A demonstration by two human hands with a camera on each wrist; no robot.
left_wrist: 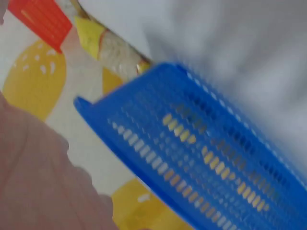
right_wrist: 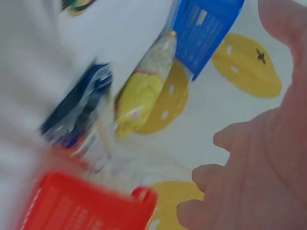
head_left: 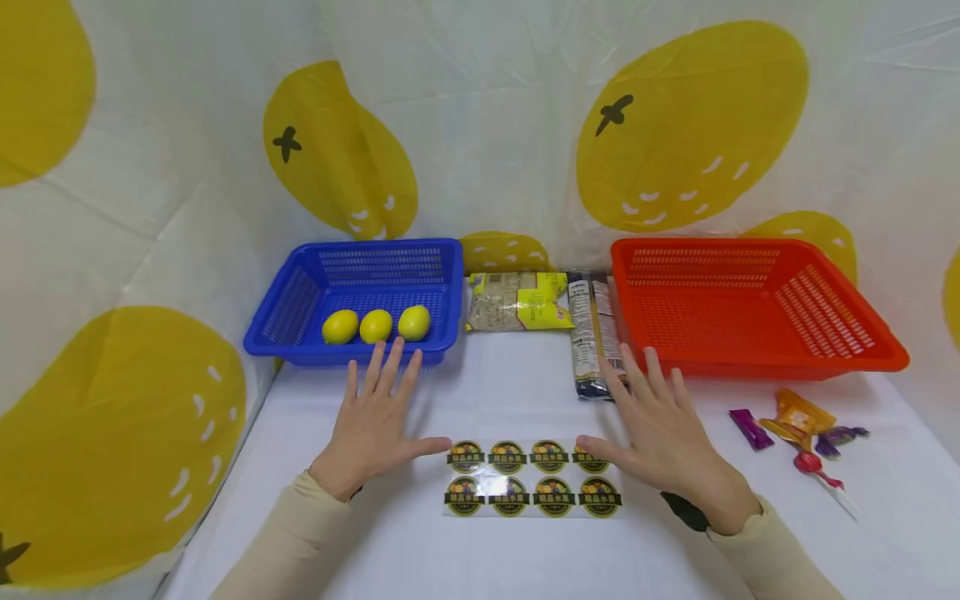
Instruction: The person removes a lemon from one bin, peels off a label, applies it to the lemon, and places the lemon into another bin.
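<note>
Left hand [head_left: 375, 421]: palm down over the white table [head_left: 510, 392], fingers straight and spread apart, holding nothing. Its thumb tip reaches toward the left edge of the sticker sheet [head_left: 532, 479]; whether it touches is hard to tell. The fingertips end just short of the blue basket [head_left: 300, 292].

Right hand [head_left: 663, 429]: palm down, fingers straight and spread, holding nothing. Its thumb lies over the upper right corner of the sticker sheet and partly hides one sticker. The fingertips cover the near end of the long noodle packet [head_left: 592, 329].

Sticker sheet: clear sheet, two rows of four round labels, lying flat on the table between the two hands. The print on the labels is too small to read.

Blue basket: at the back left, holding three lemons [head_left: 376, 325] in a row against its near wall. In the left wrist view the basket [left_wrist: 201, 143] is blurred and the lemons show only as yellow patches through the mesh.

Red basket [head_left: 750, 308]: at the back right; nothing shows inside.

Grain packet [head_left: 517, 302]: yellow and clear, lying between the baskets, beside the long noodle packet. The right wrist view is smeared; both packets and a corner of the red basket show there only as blurs.

Wrapped sweets [head_left: 795, 421]: a small cluster with a red lollipop [head_left: 813, 467] on the table right of the right hand, well apart from it.

Backdrop [head_left: 675, 125]: white cloth printed with large yellow fruit shapes.
</note>
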